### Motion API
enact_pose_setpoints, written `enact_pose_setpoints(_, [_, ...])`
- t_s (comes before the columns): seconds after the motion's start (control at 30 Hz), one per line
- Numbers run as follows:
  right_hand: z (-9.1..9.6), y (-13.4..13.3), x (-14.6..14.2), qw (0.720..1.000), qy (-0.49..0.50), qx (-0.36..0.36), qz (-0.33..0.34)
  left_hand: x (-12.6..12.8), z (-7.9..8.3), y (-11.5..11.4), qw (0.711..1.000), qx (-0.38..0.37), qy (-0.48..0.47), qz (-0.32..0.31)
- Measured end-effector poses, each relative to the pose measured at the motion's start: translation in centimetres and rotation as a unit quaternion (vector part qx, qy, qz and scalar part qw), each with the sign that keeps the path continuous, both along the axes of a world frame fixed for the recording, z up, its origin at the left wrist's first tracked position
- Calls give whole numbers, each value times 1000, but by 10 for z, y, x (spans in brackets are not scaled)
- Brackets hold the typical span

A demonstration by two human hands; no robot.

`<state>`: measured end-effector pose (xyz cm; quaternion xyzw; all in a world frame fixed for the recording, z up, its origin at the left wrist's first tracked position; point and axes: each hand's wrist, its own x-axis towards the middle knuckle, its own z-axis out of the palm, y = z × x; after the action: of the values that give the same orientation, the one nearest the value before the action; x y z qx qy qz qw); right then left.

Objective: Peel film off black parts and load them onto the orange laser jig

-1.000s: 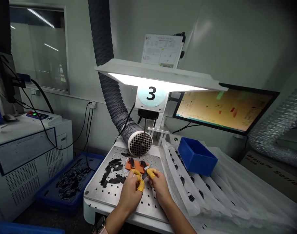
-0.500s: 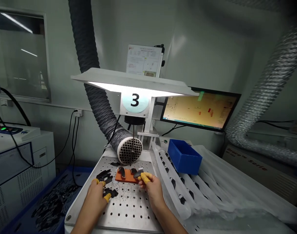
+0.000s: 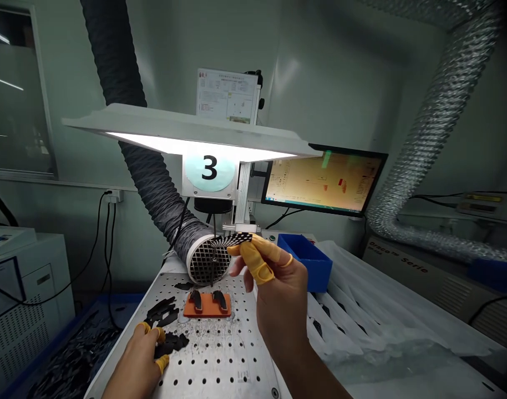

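My right hand point(image 3: 278, 288), with yellow finger cots, is raised above the perforated metal plate point(image 3: 220, 354) and pinches a small black mesh-patterned part point(image 3: 234, 239) between thumb and fingers. My left hand point(image 3: 143, 354), also with yellow cots, rests low on the plate, its fingers closed on one of several black parts point(image 3: 170, 343) lying there. An orange fixture point(image 3: 207, 305) holding two black parts sits on the plate in front of the extraction hose mouth point(image 3: 207, 265).
A lit lamp panel marked 3 point(image 3: 209, 167) hangs over the plate. A monitor point(image 3: 320, 180) and a blue bin point(image 3: 305, 260) stand at the right, above plastic-wrapped trays point(image 3: 361, 327). A blue crate of black parts point(image 3: 70, 366) lies at the lower left.
My right hand rose from the orange fixture, lifting the black mesh part toward the camera. My left hand stayed by the loose black parts. My view swung to the right.
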<state>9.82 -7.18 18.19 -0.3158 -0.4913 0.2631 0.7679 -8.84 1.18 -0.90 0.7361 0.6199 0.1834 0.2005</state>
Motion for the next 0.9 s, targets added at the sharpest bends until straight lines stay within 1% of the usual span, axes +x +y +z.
enact_pose_setpoints(0.17, [-1, -8, 0, 999, -26, 23, -18, 2, -1, -2, 1000, 14, 8, 4])
enact_pose_setpoints(0.3, [1, -14, 1, 998, -39, 39, -25, 7, 6, -4, 999, 41, 7, 8])
enact_pose_setpoints(0.37, [1, -16, 1, 998, -36, 46, -21, 17, 13, -9, 997, 78, -29, 7])
enact_pose_setpoints(0.43, [2, -18, 1, 998, -33, 50, -11, 34, 20, -17, 989, 119, -90, -14])
enact_pose_setpoints(0.5, [3, -19, -1, 998, -30, 52, -2, 55, 22, -27, 977, 139, -147, -61])
enact_pose_setpoints(0.53, [3, -19, -2, 998, -30, 52, 2, 66, 21, -32, 974, 140, -163, -77])
enact_pose_setpoints(0.57, [4, -19, -3, 998, -29, 52, 4, 76, 19, -36, 971, 144, -173, -80])
enact_pose_setpoints(0.67, [4, -20, -5, 998, -25, 49, 3, 95, 7, -43, 973, 133, -163, -95])
enact_pose_setpoints(0.77, [3, -21, -5, 998, -21, 53, 1, 101, -4, -42, 981, 120, -127, -84])
enact_pose_setpoints(0.9, [1, -21, -2, 998, -25, 57, 7, 101, -7, -40, 986, 106, -105, -75])
